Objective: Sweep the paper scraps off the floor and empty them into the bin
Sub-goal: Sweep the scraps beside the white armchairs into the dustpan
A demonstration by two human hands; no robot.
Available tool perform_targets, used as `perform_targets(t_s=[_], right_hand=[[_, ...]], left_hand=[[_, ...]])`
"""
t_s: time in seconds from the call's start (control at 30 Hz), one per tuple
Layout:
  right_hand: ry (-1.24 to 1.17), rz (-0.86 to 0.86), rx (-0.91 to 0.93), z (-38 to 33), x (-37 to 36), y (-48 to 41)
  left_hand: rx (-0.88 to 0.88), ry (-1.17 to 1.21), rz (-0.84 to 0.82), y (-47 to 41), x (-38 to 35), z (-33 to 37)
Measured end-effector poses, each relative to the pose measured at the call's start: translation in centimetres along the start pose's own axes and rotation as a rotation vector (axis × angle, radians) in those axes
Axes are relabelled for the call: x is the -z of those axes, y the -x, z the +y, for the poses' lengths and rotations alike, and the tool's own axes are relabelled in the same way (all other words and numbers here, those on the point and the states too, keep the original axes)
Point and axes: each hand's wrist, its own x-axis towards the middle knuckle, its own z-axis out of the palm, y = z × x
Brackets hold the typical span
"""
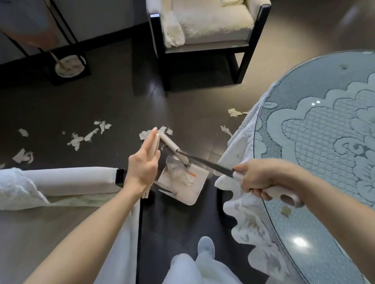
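Head view, the only one we have, item by item:

1. Left hand [145, 164]: fingers straight, laid along the beige dustpan handle [154, 143]. We cannot tell whether the thumb clamps it.
2. Right hand [262, 177]: curled firmly round the white grip of the broom [208, 165], whose dark shaft runs down towards the pan.
3. Dustpan [188, 193]: white, on the floor [116, 98] between the two hands, with a small heap of scraps already lying in it.
4. Paper scraps [76, 141]: most are loose, strewn to the left of the pan, some just past its mouth, a few near the lace-covered round table [322, 124].
5. Armchair [208, 15]: beyond the litter, well apart from it.
6. Bin: not in view.

Step in hand, as we judge it: gathering. We would press the pan's lip flat to the floor, draw the broom in short, low strokes towards it so the light paper does not flutter off, and steady the handle with a proper grasp before lifting
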Motion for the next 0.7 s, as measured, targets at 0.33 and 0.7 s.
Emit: perform_targets(t_s=[0.33, 0.7], right_hand=[[-0.155, 0.226, 0.046, -6.8, 12.9, -3.0], [-0.146, 0.373, -0.167, -11.5, 23.7, -12.1]], left_hand=[[-0.089, 0.089, -0.047, -14.6, -0.2, 4.8], [-0.151, 0.127, -0.359, -35.6, -1.5, 9.4]])
